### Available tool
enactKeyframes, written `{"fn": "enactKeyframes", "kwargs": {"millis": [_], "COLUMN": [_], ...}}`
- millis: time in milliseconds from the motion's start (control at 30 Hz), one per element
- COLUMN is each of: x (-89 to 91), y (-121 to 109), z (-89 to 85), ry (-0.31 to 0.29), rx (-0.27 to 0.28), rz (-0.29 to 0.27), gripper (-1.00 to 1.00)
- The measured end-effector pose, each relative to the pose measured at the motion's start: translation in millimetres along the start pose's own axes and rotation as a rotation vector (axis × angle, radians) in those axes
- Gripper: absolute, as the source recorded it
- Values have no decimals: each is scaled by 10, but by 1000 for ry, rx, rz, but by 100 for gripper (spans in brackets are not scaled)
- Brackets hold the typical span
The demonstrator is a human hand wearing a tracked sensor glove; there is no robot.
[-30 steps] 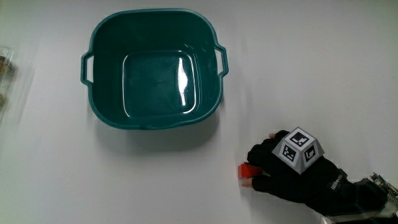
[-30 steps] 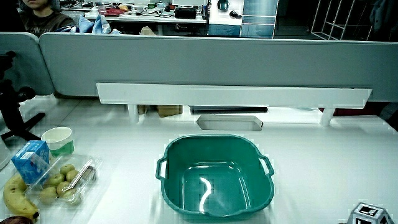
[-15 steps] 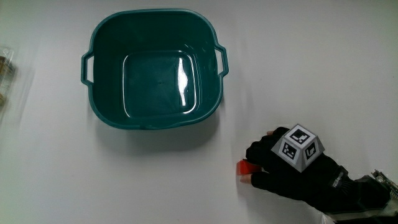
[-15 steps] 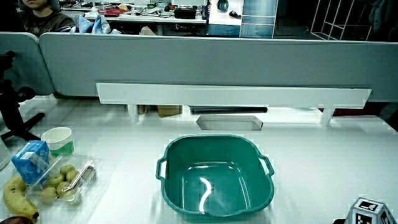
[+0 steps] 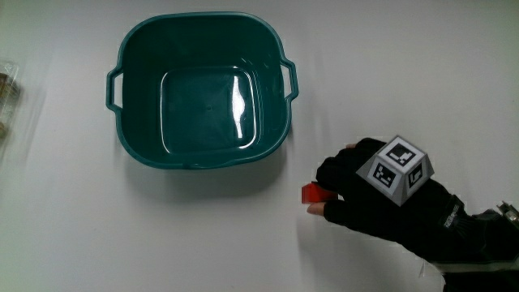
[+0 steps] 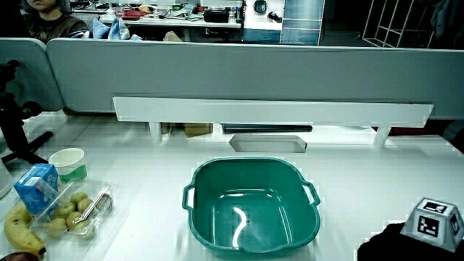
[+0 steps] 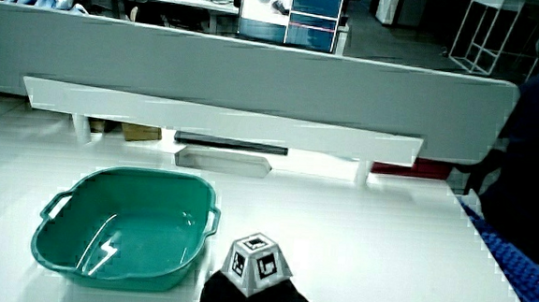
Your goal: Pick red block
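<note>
Teal plastic, the two-handled basin sits on the white desk with nothing in it. My red block is small and bright, nearer to me than the basin's rim and mostly covered by my fingers. My gloved hand is curled around it, gripping it, the patterned cube on its back. In a side view, a clear tray of fruit, a banana, a blue carton and a cup sit well apart from the basin.

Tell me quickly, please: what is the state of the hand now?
Hand: closed on the red block, beside the teal basin.
</note>
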Motion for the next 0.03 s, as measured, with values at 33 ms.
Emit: {"fn": "enactKeyframes", "kwargs": {"millis": [33], "x": [-5], "y": [-5], "z": [66], "ry": [-4], "rx": [16], "rz": [-3], "gripper": [100]}}
